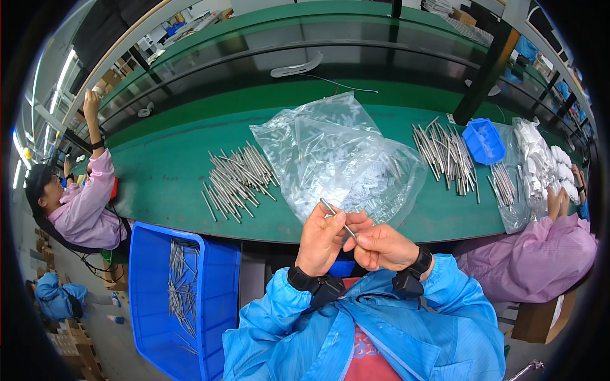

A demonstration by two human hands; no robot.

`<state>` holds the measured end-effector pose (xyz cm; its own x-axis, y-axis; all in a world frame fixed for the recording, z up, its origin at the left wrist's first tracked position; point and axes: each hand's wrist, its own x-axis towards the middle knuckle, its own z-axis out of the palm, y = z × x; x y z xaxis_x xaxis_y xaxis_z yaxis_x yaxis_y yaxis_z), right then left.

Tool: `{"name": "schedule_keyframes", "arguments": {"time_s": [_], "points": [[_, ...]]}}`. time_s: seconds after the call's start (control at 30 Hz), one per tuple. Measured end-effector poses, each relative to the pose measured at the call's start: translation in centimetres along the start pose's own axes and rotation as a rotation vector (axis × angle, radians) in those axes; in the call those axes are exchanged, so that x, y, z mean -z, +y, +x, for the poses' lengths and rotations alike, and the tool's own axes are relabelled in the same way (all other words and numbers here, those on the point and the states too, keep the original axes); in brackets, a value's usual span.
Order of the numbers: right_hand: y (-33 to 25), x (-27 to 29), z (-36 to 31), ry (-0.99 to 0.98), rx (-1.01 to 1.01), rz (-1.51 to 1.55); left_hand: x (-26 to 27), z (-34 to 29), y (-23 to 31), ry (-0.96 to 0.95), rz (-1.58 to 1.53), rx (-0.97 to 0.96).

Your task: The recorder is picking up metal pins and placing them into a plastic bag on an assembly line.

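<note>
Between my two hands is a thin metal rod (337, 217), tilted with its upper end to the left. My left hand (321, 240) pinches it near the upper part, thumb on top. The fingers of my right hand (385, 246) close on its lower end. Just beyond my hands lies a clear plastic bag (305, 149) with many small clear or white pieces inside. A spread pile of metal rods (238, 181) rests on the green table (165, 171) left of the bag, and a second rod pile (448, 155) to its right.
A large blue bin (216, 279) with loose rods stands below the table edge at left. At right are a small blue tray (484, 141), more rods (503, 185) and white parts (537, 152). Co-workers in pink sit at both sides. A dark post (486, 73) rises behind.
</note>
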<state>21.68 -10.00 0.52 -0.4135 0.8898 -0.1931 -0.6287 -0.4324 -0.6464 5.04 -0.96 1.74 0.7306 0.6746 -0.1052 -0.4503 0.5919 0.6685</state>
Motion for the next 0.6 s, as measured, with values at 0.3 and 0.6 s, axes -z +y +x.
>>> {"name": "schedule_keyframes", "arguments": {"time_s": [0.3,0.6], "points": [[-0.3,-3.3,-0.2,0.38,0.168,-0.795,-0.9,-0.4,-0.8,0.116,0.101,-0.099],[0.9,-3.1,-0.6,0.466,0.421,-1.154,0.0,0.1,-0.5,0.058,0.075,-0.144]]}}
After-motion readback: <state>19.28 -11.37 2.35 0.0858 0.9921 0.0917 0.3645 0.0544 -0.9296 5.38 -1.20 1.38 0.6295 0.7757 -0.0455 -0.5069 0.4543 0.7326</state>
